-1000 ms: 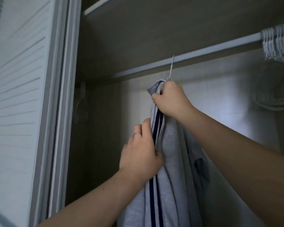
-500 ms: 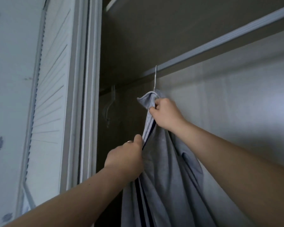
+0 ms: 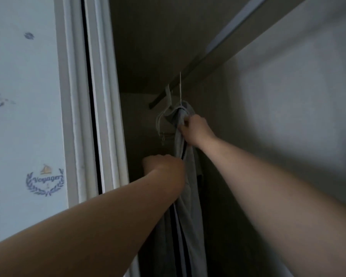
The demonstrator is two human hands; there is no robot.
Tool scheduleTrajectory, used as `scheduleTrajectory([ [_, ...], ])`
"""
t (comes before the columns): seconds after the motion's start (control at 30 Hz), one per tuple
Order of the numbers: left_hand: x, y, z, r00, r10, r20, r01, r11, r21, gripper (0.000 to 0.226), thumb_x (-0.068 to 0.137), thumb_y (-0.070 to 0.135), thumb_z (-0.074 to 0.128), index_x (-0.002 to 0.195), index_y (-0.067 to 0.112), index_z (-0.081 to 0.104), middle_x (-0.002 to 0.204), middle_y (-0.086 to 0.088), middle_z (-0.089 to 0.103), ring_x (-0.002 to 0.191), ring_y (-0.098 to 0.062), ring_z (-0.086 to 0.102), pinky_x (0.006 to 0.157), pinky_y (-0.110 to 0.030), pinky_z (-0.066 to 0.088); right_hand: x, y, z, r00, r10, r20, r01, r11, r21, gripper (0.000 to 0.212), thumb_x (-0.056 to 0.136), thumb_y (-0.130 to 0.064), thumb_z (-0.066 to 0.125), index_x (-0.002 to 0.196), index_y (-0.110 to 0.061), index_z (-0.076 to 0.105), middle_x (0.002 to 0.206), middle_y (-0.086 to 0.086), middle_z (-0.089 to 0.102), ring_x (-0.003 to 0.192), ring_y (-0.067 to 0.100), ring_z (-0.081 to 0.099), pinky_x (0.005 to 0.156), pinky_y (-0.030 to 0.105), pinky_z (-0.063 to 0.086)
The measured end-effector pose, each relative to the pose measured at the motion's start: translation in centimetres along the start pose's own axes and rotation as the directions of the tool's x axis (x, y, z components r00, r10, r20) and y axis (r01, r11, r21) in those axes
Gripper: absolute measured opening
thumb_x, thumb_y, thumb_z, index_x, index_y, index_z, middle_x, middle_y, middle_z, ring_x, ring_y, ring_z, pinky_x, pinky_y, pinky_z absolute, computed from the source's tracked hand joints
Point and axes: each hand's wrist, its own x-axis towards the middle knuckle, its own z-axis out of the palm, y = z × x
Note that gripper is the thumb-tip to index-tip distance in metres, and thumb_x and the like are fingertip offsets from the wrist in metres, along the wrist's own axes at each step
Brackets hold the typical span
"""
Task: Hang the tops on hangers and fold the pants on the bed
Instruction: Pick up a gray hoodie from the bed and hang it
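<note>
Both hands are closed on the grey fabric top with dark navy stripes (image 3: 190,206): its bunched neck is gripped by the right hand (image 3: 196,129), and its striped edge is held lower down in the curled left hand (image 3: 164,166). The top is hung inside the wardrobe on a thin white wire hanger (image 3: 180,86), whose hook reaches up to the pale metal rail (image 3: 229,29). A second white hanger (image 3: 162,118) is seen just beside it.
</note>
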Motion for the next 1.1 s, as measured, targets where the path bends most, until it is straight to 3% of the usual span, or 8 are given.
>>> scheduleTrajectory([
  [0.1, 0.9, -0.2, 0.0, 1.000, -0.016, 0.015, 0.015, 0.999, 0.031, 0.022, 0.100, 0.018, 0.052, 0.117, 0.009, 0.060, 0.106, -0.007, 0.060, 0.091, -0.023, 0.057, 0.077, -0.038, 0.045, 1.5, -0.1, 1.9, 0.999, 0.038, 0.028, -0.039, 0.999, 0.037, 0.032, 0.105, -0.023, 0.048, 0.122, -0.001, 0.063, 0.115, 0.018, 0.066, 0.104, 0.030, 0.064, 0.077, 0.032, 0.050],
  [0.27, 1.1, -0.4, 0.2, 0.999, -0.036, 0.017, 0.034, 0.996, 0.077, 0.023, 0.100, 0.016, 0.050, 0.120, 0.008, 0.058, 0.111, -0.008, 0.060, 0.098, -0.025, 0.060, 0.078, -0.039, 0.045, 2.2, 0.3, 3.3, 1.000, -0.019, 0.022, 0.015, 0.989, 0.145, 0.020, 0.103, -0.027, 0.052, 0.100, -0.010, 0.063, 0.083, 0.004, 0.061, 0.079, 0.017, 0.063, 0.053, 0.017, 0.037],
  [0.33, 1.1, -0.3, 0.3, 0.999, -0.032, 0.010, 0.031, 0.996, 0.078, 0.025, 0.100, 0.019, 0.051, 0.122, 0.009, 0.058, 0.114, -0.008, 0.061, 0.095, -0.025, 0.059, 0.076, -0.040, 0.044, 2.0, 0.5, 3.1, 0.999, -0.048, 0.011, 0.045, 0.982, 0.183, 0.024, 0.103, -0.031, 0.054, 0.101, -0.010, 0.065, 0.083, 0.001, 0.063, 0.075, 0.012, 0.061, 0.056, 0.020, 0.040],
  [0.43, 0.9, -0.3, 0.2, 0.999, -0.031, -0.020, 0.032, 0.996, 0.080, 0.026, 0.101, 0.031, 0.050, 0.118, 0.014, 0.059, 0.105, -0.005, 0.058, 0.088, -0.021, 0.054, 0.076, -0.039, 0.043, 0.3, 1.2, 2.1, 0.997, -0.076, -0.035, 0.082, 0.962, 0.259, 0.042, 0.104, -0.043, 0.047, 0.136, -0.019, 0.057, 0.121, 0.003, 0.066, 0.097, 0.011, 0.061, 0.080, 0.024, 0.046],
  [0.53, -0.1, 0.1, -0.3, 1.000, -0.014, -0.008, 0.015, 0.989, 0.146, 0.045, 0.098, 0.046, 0.052, 0.128, 0.012, 0.053, 0.120, -0.010, 0.058, 0.110, -0.029, 0.053, 0.092, -0.046, 0.043, -2.2, 3.2, 0.7, 0.987, -0.121, -0.102, 0.119, 0.993, -0.020, 0.057, 0.103, -0.059, 0.027, 0.155, -0.035, 0.029, 0.160, 0.001, 0.032, 0.146, 0.027, 0.028, 0.117, 0.047, 0.027],
  [0.7, -3.0, 0.8, -0.3, 0.991, 0.075, -0.113, -0.035, 0.944, 0.327, 0.097, 0.094, 0.063, 0.049, 0.158, 0.003, 0.008, 0.165, -0.023, 0.010, 0.151, -0.045, 0.003, 0.117, -0.068, 0.000, -6.9, 6.0, -2.1, 0.992, -0.091, -0.084, 0.041, 0.885, -0.464, 0.068, 0.094, -0.074, 0.007, 0.154, -0.046, -0.011, 0.164, -0.010, -0.024, 0.151, 0.023, -0.025, 0.118, 0.056, -0.011],
  [0.87, -7.7, -0.8, -0.4, 0.935, 0.222, -0.275, -0.124, 0.934, 0.335, 0.097, 0.098, 0.067, 0.034, 0.157, 0.006, -0.015, 0.165, -0.019, -0.018, 0.150, -0.040, -0.025, 0.113, -0.064, -0.021, -12.2, 4.0, -4.4, 0.992, -0.074, -0.105, 0.006, 0.846, -0.534, 0.071, 0.091, -0.078, 0.004, 0.150, -0.050, -0.020, 0.162, -0.014, -0.031, 0.149, 0.019, -0.030, 0.117, 0.055, -0.014],
  [1.1, -17.7, -8.0, 1.6, 0.874, 0.273, -0.401, -0.158, 0.942, 0.298, 0.095, 0.094, 0.074, 0.013, 0.154, 0.010, -0.022, 0.163, -0.014, -0.028, 0.145, -0.038, -0.036, 0.113, -0.065, -0.023, -21.1, -4.3, -4.5, 0.993, -0.069, -0.098, 0.007, 0.851, -0.525, 0.071, 0.092, -0.077, 0.005, 0.152, -0.047, -0.019, 0.165, -0.012, -0.021, 0.152, 0.020, -0.022, 0.119, 0.057, -0.010],
])
